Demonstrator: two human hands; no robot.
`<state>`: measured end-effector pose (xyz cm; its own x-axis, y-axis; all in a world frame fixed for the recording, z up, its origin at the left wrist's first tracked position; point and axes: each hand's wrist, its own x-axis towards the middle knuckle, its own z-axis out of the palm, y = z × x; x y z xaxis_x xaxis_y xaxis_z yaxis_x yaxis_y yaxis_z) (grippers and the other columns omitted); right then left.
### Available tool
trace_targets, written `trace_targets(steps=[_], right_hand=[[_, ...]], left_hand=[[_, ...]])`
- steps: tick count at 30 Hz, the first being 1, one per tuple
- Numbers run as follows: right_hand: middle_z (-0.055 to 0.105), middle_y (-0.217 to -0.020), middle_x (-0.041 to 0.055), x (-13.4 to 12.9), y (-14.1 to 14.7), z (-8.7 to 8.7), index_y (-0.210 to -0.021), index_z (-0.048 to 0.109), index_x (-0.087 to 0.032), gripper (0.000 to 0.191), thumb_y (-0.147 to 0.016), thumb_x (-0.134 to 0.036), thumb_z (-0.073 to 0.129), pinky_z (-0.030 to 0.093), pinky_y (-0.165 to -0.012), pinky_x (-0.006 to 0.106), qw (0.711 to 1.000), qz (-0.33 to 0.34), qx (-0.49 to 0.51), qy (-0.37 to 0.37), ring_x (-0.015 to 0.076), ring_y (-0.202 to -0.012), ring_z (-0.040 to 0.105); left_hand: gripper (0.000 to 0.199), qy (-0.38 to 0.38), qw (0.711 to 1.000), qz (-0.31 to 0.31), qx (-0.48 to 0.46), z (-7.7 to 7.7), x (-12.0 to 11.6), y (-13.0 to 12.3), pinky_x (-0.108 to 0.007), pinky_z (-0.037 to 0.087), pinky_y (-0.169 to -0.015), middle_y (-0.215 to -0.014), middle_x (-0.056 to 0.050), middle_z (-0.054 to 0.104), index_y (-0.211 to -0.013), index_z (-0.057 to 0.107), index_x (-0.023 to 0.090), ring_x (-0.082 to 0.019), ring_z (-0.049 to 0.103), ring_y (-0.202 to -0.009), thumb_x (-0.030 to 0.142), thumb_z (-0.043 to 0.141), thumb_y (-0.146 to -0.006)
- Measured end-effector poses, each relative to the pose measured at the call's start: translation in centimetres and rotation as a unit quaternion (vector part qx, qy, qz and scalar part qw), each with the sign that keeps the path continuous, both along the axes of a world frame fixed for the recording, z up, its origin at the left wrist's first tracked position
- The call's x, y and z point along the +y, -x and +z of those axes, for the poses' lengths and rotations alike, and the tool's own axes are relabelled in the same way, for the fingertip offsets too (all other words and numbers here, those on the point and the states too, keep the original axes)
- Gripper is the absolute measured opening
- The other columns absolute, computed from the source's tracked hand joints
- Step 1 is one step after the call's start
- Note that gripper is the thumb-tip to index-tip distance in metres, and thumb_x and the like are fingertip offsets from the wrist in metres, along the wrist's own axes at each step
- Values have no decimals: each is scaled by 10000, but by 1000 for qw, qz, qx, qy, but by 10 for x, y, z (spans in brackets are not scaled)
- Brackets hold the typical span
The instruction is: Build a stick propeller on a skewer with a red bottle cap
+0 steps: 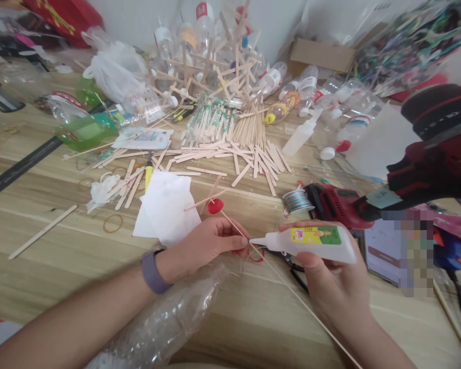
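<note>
**Glue nozzle meeting a thin stick over a cluttered worktop**

Head view. The left hand (211, 243), a watch band on its wrist, has its grip pinched together on a thin wooden skewer (280, 274) that runs from 11 o'clock down to 5 o'clock across the lower centre. A red bottle cap (215, 206) sits at the skewer's upper end, just above the hand. The right hand (332, 277), at 4 o'clock, has its grip clamped round a white glue bottle (311, 243) lying level, nozzle pointing left and touching the skewer just beside the left fingertips. Judged from this, gluing is under way at that spot; whether glue has come out cannot be told. A stick lattice (215, 66) stands assembled at 12 o'clock, while loose craft sticks (249, 154) lie unused in front of it. A clear plastic bottle (169, 323) lies under the left forearm at 6 o'clock. White paper (165, 207) lies at 10 o'clock from the hands; a wire spool (296, 201) and red power tool (338, 205) at 2 o'clock.

Writing: the glue bottle bears a yellow-green label, its print too small to read.
</note>
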<state>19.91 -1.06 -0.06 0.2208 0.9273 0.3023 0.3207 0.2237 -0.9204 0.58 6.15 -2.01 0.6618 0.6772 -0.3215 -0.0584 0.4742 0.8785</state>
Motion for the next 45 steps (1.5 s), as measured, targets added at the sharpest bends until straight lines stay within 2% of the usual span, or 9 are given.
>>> trace_targets(steps=[10,16,20,26,33,45], right_hand=[[767,-896,66,0,0,0,-969,620,-242,377,-765,-546,710,596,-620,329,1000,2,-12,-5,235,-739,734],[767,-887,72,1,1,-1,-973,617,-239,386,-756,-542,721,602,-662,372,1000,-3,-20,-15,264,-801,732],[768,-895,71,1,-3,-2,-985,623,-239,363,-773,-518,718,609,-639,340,1000,-4,-6,-17,249,-762,740],[770,-883,94,1,-6,-2,-1000,654,-238,329,-809,-504,686,626,-647,376,1000,-2,-10,-23,276,-758,747],[779,-893,77,3,-3,-2,-1014,633,-277,340,-779,-509,716,625,-600,320,999,22,6,-34,253,-742,750],[766,-913,65,-1,-1,2,-985,622,-255,348,-766,-503,729,606,-644,340,999,16,-28,-28,245,-776,736]], left_hand=[[142,-2,1000,1,0,1,0,0,-236,417,-657,-674,5,635,-748,654,132,-105,548,-636,257,722,-745],[201,1,1000,-1,9,0,0,0,-251,425,-680,-678,3,629,-743,650,129,-112,551,-641,300,751,-715],[178,1,1000,-2,14,2,0,0,-256,432,-691,-674,9,626,-752,649,134,-114,555,-646,283,741,-723],[159,4,1000,-4,11,-1,0,1,-256,436,-695,-684,8,639,-775,655,137,-116,570,-657,272,730,-738],[154,-2,1000,-8,-4,-2,0,0,-239,425,-671,-669,15,633,-748,653,133,-102,555,-639,269,725,-739],[152,1,1000,-7,1,-2,0,0,-235,430,-659,-671,9,641,-742,661,134,-103,558,-635,265,736,-732]])
